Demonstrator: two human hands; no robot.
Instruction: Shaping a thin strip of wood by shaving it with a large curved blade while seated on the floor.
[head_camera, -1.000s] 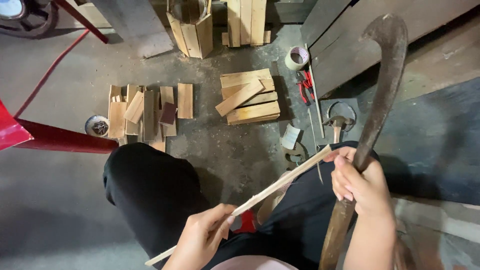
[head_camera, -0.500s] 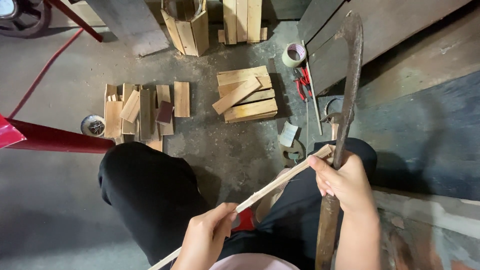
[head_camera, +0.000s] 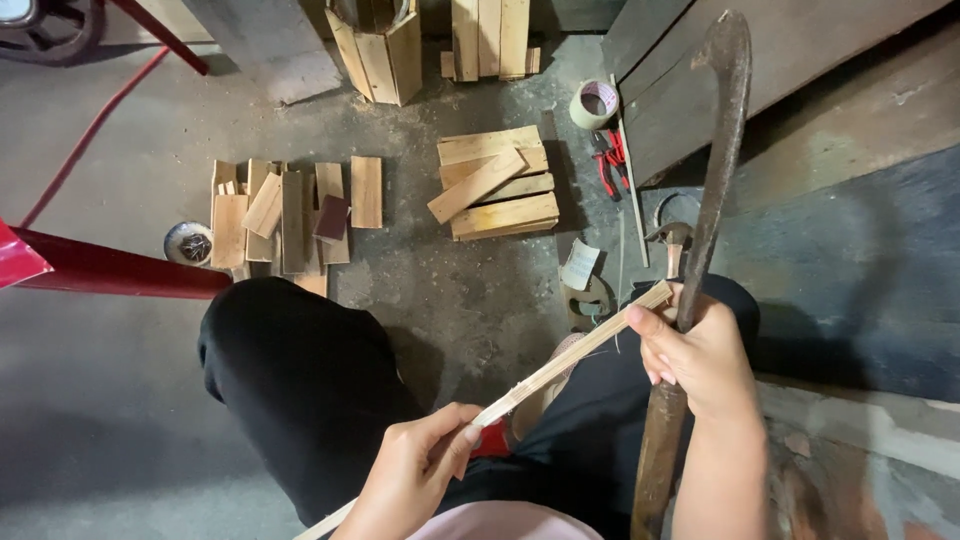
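My right hand (head_camera: 700, 355) grips a long curved blade (head_camera: 715, 170), dark and rusty, with its hooked tip pointing away from me and its wooden handle running down under my wrist. The right thumb rests against the far end of a thin pale wooden strip (head_camera: 575, 350). My left hand (head_camera: 415, 480) pinches the same strip lower down, near my lap, so the strip slants up to the right across my black-trousered knees. The strip's near end runs out of view under my left hand.
On the concrete floor lie two piles of short wooden slats (head_camera: 495, 185) (head_camera: 285, 210), a tape roll (head_camera: 594, 103), red-handled pliers (head_camera: 608, 155), a small round tin (head_camera: 188, 243) and a red metal bar (head_camera: 110, 265). Planks lean at the back, and a wooden board (head_camera: 800, 60) sits on the right.
My right hand has tilted the blade so its tip swings right, and the strip's far end sits lower against the blade. My left hand has shifted slightly along the strip.
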